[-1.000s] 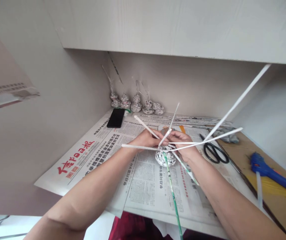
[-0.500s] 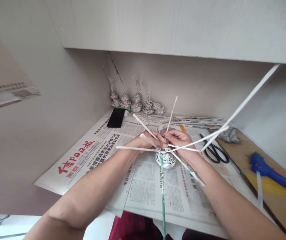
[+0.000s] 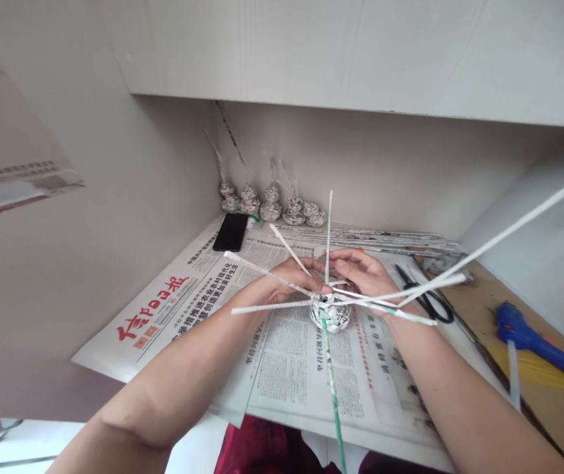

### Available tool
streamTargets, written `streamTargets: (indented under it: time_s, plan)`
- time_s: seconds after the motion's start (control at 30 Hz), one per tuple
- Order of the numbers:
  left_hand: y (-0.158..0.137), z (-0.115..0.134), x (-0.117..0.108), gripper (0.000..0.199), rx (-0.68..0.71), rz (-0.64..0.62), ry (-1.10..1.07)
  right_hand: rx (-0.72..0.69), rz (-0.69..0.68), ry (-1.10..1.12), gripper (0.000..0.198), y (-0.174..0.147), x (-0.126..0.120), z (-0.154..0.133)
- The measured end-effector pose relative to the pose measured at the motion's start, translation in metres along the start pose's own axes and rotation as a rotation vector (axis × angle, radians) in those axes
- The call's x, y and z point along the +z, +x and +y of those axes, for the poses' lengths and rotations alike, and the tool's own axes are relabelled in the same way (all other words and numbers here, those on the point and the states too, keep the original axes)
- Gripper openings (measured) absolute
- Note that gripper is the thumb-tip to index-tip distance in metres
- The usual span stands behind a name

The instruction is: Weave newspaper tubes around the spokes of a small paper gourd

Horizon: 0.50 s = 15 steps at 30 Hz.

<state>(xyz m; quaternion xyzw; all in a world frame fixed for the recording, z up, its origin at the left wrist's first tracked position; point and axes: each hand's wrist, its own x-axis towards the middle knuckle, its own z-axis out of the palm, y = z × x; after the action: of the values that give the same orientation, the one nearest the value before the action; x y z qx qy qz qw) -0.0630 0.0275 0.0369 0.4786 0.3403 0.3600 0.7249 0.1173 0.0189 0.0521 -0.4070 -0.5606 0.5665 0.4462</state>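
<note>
A small round woven paper ball (image 3: 333, 317) stands on the newspaper, with white and green rolled-paper sticks fanning out from its top. My left hand (image 3: 296, 275) is closed on the ball's far left rim, its thumb pressed down near the stick bases. My right hand (image 3: 364, 271) is at the far right side, fingertips pinched around the base of an upright paper stick (image 3: 330, 224). A green paper stick (image 3: 332, 375) runs from the ball toward me. One long white paper stick (image 3: 499, 243) stretches off to the right across my right wrist.
Several gourd-shaped woven pieces (image 3: 270, 204) line the back wall near a black phone (image 3: 231, 232). Rolled paper sticks (image 3: 375, 238) lie behind my hands. Black scissors (image 3: 427, 299) and a blue glue gun (image 3: 523, 332) lie to the right. A board (image 3: 360, 59) overhangs the workspace.
The sticks have swung round the ball: a green-tipped one moved from the lower right to further right, over my right wrist. The long white stick reaches further right. Both hands stay at the rim.
</note>
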Motion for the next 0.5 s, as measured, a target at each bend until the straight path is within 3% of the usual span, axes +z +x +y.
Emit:
streamTargets:
  time_s: [0.2, 0.4, 0.5]
  plan:
    - [0.0, 0.002, -0.009, 0.027, -0.004, -0.023, 0.083, -0.114, 0.071, -0.153, 0.032, 0.005, -0.006, 0.001]
    - [0.003, 0.012, -0.016, 0.022, 0.091, 0.16, 0.002, -0.281, 0.302, -0.467, 0.026, 0.013, -0.016, 0.01]
    - [0.005, 0.015, -0.021, 0.021, 0.129, 0.221, -0.03, -0.293, 0.258, -0.424, 0.034, 0.008, -0.014, 0.005]
